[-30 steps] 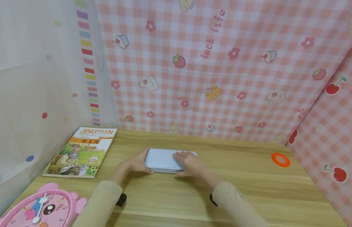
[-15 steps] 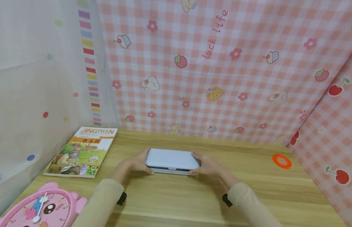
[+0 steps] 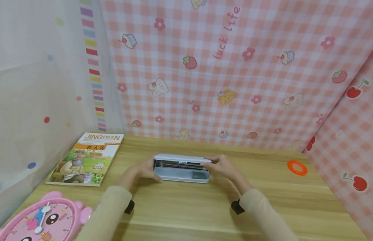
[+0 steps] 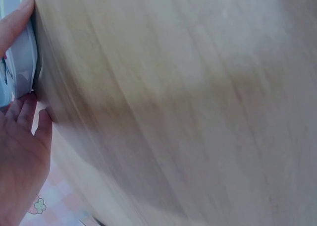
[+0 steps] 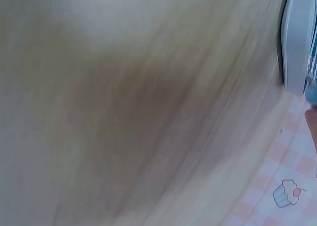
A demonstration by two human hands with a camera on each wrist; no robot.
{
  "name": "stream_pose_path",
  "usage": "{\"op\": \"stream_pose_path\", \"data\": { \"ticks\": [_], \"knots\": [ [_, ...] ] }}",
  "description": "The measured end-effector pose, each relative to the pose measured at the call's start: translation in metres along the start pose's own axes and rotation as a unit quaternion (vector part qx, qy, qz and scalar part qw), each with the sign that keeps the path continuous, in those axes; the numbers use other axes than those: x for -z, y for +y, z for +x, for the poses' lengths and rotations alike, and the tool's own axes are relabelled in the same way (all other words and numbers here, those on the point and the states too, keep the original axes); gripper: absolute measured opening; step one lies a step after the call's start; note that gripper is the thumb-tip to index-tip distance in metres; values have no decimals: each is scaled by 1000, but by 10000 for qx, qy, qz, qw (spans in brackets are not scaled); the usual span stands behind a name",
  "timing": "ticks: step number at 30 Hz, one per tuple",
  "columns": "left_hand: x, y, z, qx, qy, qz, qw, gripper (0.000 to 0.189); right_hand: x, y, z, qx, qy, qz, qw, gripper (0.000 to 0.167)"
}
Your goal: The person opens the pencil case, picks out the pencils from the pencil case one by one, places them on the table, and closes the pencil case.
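A white pencil case [image 3: 174, 174] lies on the wooden table with its lid [image 3: 183, 157] swung up. Inside, several pencils [image 3: 171, 164] rest along the back, and a small divided compartment sits at the right. My left hand [image 3: 142, 170] grips the case's left end, thumb at the front corner; the left wrist view shows the thumb and fingers around the case wall [image 4: 24, 62]. With my right hand [image 3: 223, 169] I pinch the lid's right end. In the right wrist view only the case's end [image 5: 296, 47] and a bit of finger [image 5: 312, 123] show.
A book [image 3: 87, 160] lies at the left, with a pink clock [image 3: 61, 217] in front of it. An orange ring [image 3: 297, 167] is on the right side of the table. A pink checked cloth [image 3: 219, 77] hangs behind.
My right hand has slid from the top of the case to its right end and raised the lid, uncovering the pencils. The left hand has stayed at the left end.
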State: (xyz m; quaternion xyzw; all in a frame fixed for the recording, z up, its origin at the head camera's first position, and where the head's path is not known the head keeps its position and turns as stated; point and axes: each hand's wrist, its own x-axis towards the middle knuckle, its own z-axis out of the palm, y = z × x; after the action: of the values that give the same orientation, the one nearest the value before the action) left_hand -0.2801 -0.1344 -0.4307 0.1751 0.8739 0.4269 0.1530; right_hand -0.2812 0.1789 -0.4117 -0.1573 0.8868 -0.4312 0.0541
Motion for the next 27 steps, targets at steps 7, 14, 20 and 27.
{"op": "stream_pose_path", "data": {
  "ticks": [7,14,20,27],
  "knots": [
    [3,0,3,47,-36,149,9999,117,-9,-6,16,-296,1294,153,9910,42],
    [3,1,5,-177,-145,-235,9995,127,-16,-1,28,-481,2074,1046,9715,36],
    [0,1,7,-531,-211,-393,9976,125,-25,20,40,-1208,2200,957,9633,25],
    [8,2,5,-295,-418,305,9982,127,-43,126,98,-569,1930,1263,9714,21]
  ]
}}
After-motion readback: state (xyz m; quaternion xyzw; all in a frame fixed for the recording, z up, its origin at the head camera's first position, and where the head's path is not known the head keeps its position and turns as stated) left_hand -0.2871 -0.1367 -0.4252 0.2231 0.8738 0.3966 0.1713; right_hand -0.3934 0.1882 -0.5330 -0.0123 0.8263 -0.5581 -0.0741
